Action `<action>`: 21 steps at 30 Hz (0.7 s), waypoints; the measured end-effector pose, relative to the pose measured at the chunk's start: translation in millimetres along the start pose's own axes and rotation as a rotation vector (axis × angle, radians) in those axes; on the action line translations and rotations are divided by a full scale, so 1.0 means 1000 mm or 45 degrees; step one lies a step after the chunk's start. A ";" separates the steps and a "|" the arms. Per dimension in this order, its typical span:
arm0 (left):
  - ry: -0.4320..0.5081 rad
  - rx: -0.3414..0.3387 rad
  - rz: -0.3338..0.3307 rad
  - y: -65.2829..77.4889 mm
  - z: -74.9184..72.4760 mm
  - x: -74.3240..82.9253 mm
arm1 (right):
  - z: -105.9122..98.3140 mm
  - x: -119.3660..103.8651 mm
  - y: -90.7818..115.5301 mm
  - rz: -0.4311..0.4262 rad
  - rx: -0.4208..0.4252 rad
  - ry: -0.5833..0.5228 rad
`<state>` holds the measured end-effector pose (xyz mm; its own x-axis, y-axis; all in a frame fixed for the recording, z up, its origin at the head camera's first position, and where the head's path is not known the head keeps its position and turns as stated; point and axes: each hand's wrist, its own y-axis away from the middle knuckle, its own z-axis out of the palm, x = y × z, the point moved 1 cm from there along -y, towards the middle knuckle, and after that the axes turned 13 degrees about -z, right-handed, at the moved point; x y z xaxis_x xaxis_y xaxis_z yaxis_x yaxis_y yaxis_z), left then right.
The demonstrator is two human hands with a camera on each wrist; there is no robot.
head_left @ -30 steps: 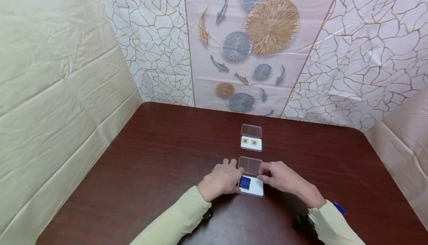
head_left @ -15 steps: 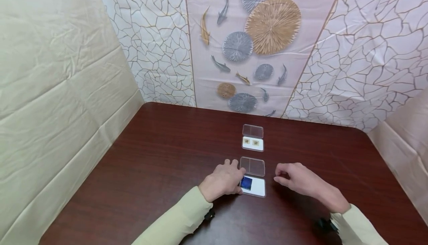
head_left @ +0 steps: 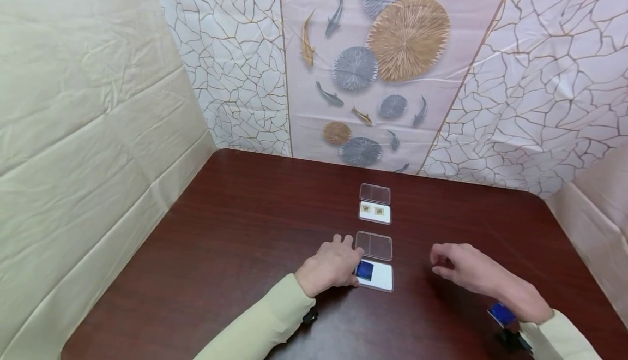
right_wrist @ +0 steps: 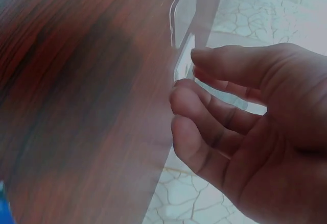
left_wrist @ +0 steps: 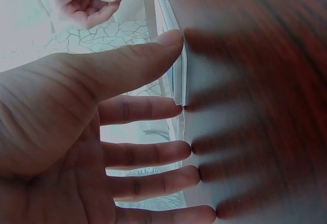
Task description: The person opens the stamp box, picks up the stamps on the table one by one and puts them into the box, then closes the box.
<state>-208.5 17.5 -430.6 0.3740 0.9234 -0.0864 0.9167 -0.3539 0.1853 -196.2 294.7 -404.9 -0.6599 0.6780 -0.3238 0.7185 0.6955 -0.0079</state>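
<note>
Left fingers (left_wrist: 148, 154) straight, right fingers (right_wrist: 187, 136) half-curled

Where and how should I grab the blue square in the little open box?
Maybe pinch its right edge, coming from the right: the blue square looks flat, with bare white space in the near box beside that edge, while the left hand is close on its left.

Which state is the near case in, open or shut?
Open: the near case has its clear lid laid back beyond the base, leaving the blue square uncovered.
</note>
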 end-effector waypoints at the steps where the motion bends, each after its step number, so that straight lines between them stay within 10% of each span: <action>1: 0.000 -0.003 -0.002 0.000 0.000 0.000 | -0.001 0.002 0.003 -0.002 -0.011 0.001; 21: -0.002 0.019 -0.010 0.001 -0.001 0.002 | -0.018 0.037 0.055 0.201 -0.280 -0.145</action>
<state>-207.1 19.2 -430.1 0.3671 0.9259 -0.0896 0.9216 -0.3489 0.1701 -184.7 362.6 -400.6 -0.5059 0.7594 -0.4091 0.7372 0.6269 0.2520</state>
